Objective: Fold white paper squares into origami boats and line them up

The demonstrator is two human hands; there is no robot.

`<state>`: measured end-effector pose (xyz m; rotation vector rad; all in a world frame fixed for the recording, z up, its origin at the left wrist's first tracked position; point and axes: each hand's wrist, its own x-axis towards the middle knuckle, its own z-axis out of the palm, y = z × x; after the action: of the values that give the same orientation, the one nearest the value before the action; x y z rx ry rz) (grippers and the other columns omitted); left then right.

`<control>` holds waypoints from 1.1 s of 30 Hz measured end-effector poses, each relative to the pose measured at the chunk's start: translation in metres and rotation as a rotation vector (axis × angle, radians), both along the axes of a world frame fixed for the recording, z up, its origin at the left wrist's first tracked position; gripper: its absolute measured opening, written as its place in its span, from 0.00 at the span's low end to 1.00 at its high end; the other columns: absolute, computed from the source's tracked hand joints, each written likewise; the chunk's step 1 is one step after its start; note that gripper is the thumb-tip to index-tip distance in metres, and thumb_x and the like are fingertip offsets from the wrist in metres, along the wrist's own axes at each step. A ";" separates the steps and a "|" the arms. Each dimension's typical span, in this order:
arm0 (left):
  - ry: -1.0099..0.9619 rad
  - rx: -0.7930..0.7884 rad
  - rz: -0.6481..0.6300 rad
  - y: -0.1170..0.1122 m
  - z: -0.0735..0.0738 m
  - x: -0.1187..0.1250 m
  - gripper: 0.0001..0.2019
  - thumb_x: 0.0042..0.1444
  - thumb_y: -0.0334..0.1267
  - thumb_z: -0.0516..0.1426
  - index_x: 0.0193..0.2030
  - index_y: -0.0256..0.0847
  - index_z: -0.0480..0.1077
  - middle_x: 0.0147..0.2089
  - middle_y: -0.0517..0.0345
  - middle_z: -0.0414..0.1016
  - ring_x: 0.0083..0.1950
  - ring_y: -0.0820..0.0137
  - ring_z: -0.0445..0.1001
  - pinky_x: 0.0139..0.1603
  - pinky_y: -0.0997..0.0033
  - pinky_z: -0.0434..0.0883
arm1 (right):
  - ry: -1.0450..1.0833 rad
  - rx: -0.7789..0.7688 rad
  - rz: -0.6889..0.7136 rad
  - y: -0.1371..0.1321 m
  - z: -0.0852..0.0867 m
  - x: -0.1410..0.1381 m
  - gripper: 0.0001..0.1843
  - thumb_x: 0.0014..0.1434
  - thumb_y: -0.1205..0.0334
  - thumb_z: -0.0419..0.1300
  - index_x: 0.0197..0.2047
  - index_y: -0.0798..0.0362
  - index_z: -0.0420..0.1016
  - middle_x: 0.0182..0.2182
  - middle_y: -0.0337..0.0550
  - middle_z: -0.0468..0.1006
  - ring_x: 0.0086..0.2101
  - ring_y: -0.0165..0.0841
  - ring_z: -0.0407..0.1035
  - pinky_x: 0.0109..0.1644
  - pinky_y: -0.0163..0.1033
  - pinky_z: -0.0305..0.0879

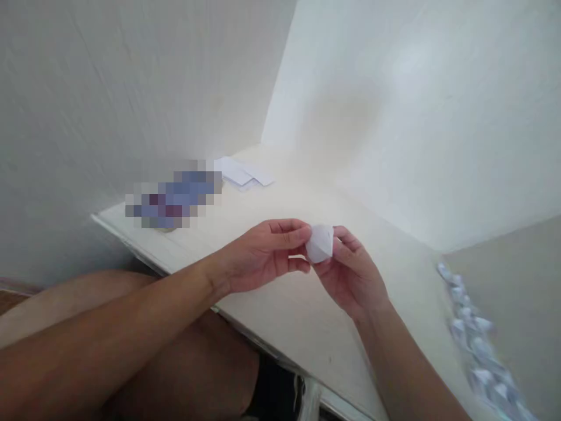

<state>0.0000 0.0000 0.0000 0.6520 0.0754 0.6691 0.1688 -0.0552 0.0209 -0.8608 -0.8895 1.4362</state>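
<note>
The left hand (pixel 267 251) and the right hand (pixel 353 269) meet above the worktop (pixel 280 327), holding a small folded white paper piece (pixel 320 244) between them. The left thumb and fingers are closed on its left edge, while one lower finger curls just beneath, seemingly clear of the paper. The right hand's fingers grip the opposite edge, and its palm is turned partly upward below the piece. The paper looks faceted, with a crease running across its face; its exact form is too small to tell. Toward the far left corner of the worktop, several flat white paper slips (pixel 236 172) lie overlapping near the grey wall (pixel 144 76). Just beside them, nearer the edge, sits a pixelated bluish item (pixel 184 196) with dark red patches, which cannot be made out. Well apart, along the right side, a row of crumpled-looking white paper pieces (pixel 480 345) stretches toward the viewer, blurred. The person's bare legs (pixel 184 362) show below the near edge.
</note>
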 end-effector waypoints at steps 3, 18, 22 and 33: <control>0.000 0.098 -0.022 0.001 0.001 -0.003 0.08 0.59 0.37 0.67 0.36 0.33 0.78 0.34 0.55 0.78 0.37 0.73 0.77 0.40 0.74 0.77 | -0.029 0.009 0.072 -0.001 0.005 -0.003 0.10 0.49 0.56 0.78 0.32 0.45 0.84 0.27 0.33 0.79 0.28 0.26 0.71 0.32 0.31 0.72; 0.238 0.252 0.225 0.007 0.007 -0.007 0.07 0.57 0.36 0.68 0.36 0.34 0.78 0.36 0.55 0.82 0.40 0.70 0.80 0.45 0.68 0.79 | -0.289 0.132 -0.199 0.005 -0.003 -0.004 0.10 0.51 0.56 0.76 0.34 0.47 0.80 0.30 0.35 0.76 0.30 0.28 0.67 0.34 0.34 0.66; 0.389 0.468 0.353 0.009 0.013 -0.010 0.06 0.57 0.35 0.68 0.35 0.35 0.77 0.33 0.58 0.81 0.36 0.73 0.80 0.40 0.73 0.79 | -0.360 0.200 -0.198 0.005 -0.004 0.002 0.05 0.61 0.53 0.69 0.39 0.43 0.83 0.34 0.36 0.79 0.33 0.28 0.70 0.36 0.34 0.68; 0.696 1.083 0.563 0.014 0.022 -0.028 0.02 0.58 0.31 0.64 0.34 0.38 0.78 0.34 0.60 0.81 0.36 0.73 0.78 0.33 0.78 0.74 | -1.021 0.397 -0.046 0.002 0.002 0.004 0.05 0.61 0.61 0.69 0.36 0.49 0.77 0.33 0.39 0.80 0.34 0.32 0.73 0.38 0.40 0.69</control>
<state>-0.0280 0.0136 0.0219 1.9412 0.5840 0.9849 0.1726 -0.0533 0.0232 -1.2966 -1.8154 0.6635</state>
